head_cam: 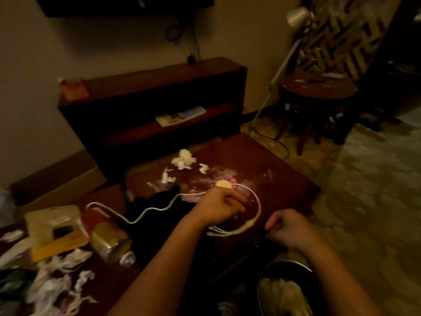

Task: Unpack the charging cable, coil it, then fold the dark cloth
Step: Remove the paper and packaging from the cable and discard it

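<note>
So, progress check: the unpacking part looks done to me. The charging cable (258, 204) is out of its box and strung across the table (273, 169), and the opened yellowish packaging (52, 224) sits at the near left beside a tipped-over can (111, 245). The coiling has barely started, though. The left hand (218, 206) is in the middle of the table with its fingers curled around the cable. From there the cable makes one loose arc out to the right and back toward the near edge, where it splits into a few short ends. The long tail on the left wanders over the dark cloth (159, 224) toward the packaging, so that's one sloppy loop at best, with most of the length lying loose. The right hand (289, 226) is just right of the split end with its fingers curled in, but it's too blurry to tell if it's pinching the cable or holding nothing. The cloth is a crumpled heap under the cable, left of the left hand, and hasn't been folded at all. I reckon the cable needs several proper turns and has to come off the cloth before any folding happens.
</note>
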`<state>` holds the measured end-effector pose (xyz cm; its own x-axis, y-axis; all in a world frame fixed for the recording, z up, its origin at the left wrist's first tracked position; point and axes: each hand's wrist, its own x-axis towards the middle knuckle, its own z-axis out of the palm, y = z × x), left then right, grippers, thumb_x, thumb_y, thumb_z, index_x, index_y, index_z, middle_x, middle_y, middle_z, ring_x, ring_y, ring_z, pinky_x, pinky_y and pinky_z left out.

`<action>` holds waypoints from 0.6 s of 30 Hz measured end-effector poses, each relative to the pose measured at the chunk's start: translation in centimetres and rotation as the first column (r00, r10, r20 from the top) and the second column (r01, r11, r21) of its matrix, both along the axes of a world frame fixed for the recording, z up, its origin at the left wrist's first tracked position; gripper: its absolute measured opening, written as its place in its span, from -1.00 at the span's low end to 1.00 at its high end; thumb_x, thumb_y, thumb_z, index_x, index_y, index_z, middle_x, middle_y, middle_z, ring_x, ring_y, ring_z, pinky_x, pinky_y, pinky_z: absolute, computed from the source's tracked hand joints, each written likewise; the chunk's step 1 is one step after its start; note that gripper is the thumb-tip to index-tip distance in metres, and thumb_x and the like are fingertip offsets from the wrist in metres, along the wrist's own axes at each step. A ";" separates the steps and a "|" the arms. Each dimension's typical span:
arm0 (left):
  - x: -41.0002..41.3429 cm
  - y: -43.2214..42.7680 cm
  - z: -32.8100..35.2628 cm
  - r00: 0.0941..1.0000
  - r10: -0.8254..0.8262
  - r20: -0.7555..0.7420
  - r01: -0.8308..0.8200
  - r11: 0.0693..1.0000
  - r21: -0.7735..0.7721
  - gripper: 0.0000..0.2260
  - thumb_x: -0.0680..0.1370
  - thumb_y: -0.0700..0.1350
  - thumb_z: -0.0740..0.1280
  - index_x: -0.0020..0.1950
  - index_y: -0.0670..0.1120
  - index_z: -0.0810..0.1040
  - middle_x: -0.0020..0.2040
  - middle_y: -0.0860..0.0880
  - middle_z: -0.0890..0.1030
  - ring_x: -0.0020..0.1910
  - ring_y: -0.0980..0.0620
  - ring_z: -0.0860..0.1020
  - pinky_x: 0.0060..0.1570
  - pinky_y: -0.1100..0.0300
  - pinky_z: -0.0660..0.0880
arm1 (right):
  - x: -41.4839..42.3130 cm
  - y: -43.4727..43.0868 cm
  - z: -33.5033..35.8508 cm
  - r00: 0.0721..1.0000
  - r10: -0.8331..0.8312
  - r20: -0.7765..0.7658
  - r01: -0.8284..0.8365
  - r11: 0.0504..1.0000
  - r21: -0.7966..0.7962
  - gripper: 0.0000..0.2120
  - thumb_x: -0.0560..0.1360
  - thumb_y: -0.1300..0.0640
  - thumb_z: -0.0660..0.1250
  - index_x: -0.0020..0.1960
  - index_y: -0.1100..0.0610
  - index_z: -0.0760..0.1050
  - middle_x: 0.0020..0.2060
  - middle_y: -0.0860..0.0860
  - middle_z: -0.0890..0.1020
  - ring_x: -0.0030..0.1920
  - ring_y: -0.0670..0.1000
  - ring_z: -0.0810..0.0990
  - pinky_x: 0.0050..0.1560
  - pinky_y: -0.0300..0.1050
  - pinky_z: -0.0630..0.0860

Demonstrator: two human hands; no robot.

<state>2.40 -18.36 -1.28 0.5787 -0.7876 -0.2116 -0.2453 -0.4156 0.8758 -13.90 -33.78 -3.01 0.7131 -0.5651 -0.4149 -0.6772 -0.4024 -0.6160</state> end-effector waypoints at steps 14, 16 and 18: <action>13.5 10.1 -2.2 0.724 0.383 0.574 -0.620 0.725 0.298 -0.46 0.64 -0.15 0.27 0.60 0.11 0.25 0.67 -0.09 -0.07 0.64 -0.13 0.00 0.58 -0.13 0.07 | 20.0 15.3 2.9 0.845 0.256 0.470 -0.287 0.958 -0.005 -0.86 0.44 0.12 0.55 -0.07 -0.07 0.65 -0.18 -0.18 0.67 -0.16 -0.31 0.57 -0.26 -0.43 0.42; 15.1 10.0 -2.7 0.701 0.394 0.594 -0.645 0.705 0.294 -0.45 0.61 -0.20 0.30 0.58 0.09 0.30 0.66 -0.10 0.04 0.60 -0.14 0.12 0.56 -0.13 0.13 | 20.8 14.9 2.8 0.846 0.257 0.467 -0.295 0.955 0.009 -0.88 0.45 0.10 0.55 -0.07 -0.07 0.65 -0.18 -0.18 0.67 -0.18 -0.32 0.57 -0.28 -0.45 0.40; 16.4 9.8 -3.3 0.661 0.426 0.618 -0.668 0.708 0.227 -0.52 0.58 -0.24 0.34 0.50 0.02 0.44 0.56 -0.09 0.32 0.48 -0.12 0.28 0.48 -0.06 0.29 | 21.3 13.5 2.9 0.847 0.229 0.481 -0.270 0.963 0.017 -0.90 0.45 0.09 0.55 -0.07 -0.05 0.66 -0.19 -0.17 0.68 -0.21 -0.31 0.57 -0.31 -0.47 0.40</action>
